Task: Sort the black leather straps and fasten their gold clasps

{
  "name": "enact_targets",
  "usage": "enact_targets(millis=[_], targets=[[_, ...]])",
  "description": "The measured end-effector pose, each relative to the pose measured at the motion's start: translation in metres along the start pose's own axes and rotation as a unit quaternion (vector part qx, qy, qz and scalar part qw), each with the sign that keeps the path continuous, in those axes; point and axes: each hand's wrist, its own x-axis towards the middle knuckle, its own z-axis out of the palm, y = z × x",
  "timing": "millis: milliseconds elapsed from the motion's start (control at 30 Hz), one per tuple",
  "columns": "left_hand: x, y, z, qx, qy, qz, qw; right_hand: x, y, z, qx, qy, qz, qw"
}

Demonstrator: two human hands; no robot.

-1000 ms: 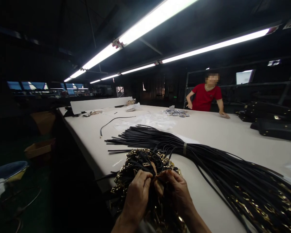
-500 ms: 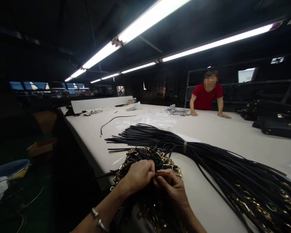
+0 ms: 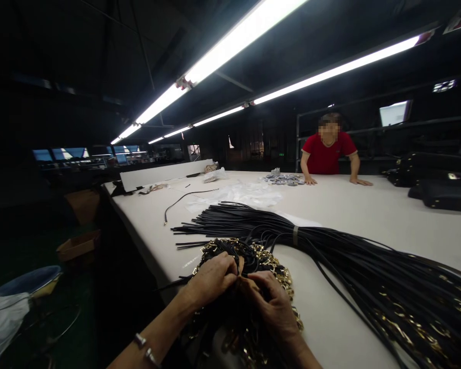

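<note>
A coiled bundle of black straps with gold buckles (image 3: 280, 266) sits at the near edge of the table, under my hands. My left hand (image 3: 214, 277) is closed, its thumb and fingers pinching a tan strip (image 3: 242, 265) at the top of the bundle. On the other side, my right hand (image 3: 272, 300) is closed too, with its fingertips on the same strip close to the left thumb. The fingers hide part of the strip. Beside the coil, a long bundle of black straps (image 3: 330, 246) lies across the table, bound by a light band (image 3: 295, 234).
Clear plastic sheeting (image 3: 238, 196) and a single black strap (image 3: 182, 198) lie farther back on the table (image 3: 142, 215). Across it, a person in a red shirt (image 3: 326, 154) leans on both hands. Black bags (image 3: 445, 189) stand at right; a box (image 3: 79, 246) is on the floor at left.
More of the tan strip now shows between my hands. My right hand has turned and shifted slightly down. The whole view has tilted a little.
</note>
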Motion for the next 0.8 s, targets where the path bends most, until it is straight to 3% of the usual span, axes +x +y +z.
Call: enact_targets(millis=[233, 433, 600, 733, 800], targets=[[0.01, 0.005, 0.012, 0.054, 0.003, 0.003, 0.999, 0.003, 0.009, 0.002, 0.009, 0.017, -0.05, 0.999], [0.006, 0.006, 0.007, 0.145, -0.01, 0.069, 0.987, 0.002, 0.009, 0.003, -0.008, 0.033, -0.06, 0.998], [0.012, 0.004, -0.013, 0.203, -0.031, 0.133, 0.97, 0.002, 0.011, 0.002, -0.026, 0.034, -0.072, 0.997], [0.02, -0.003, -0.041, 0.192, 0.035, 0.104, 0.975, 0.002, 0.012, 0.002, -0.027, 0.037, -0.079, 0.996], [0.017, -0.006, -0.044, 0.168, 0.053, 0.098, 0.979, 0.002, 0.012, 0.002, -0.022, 0.031, -0.075, 0.996]])
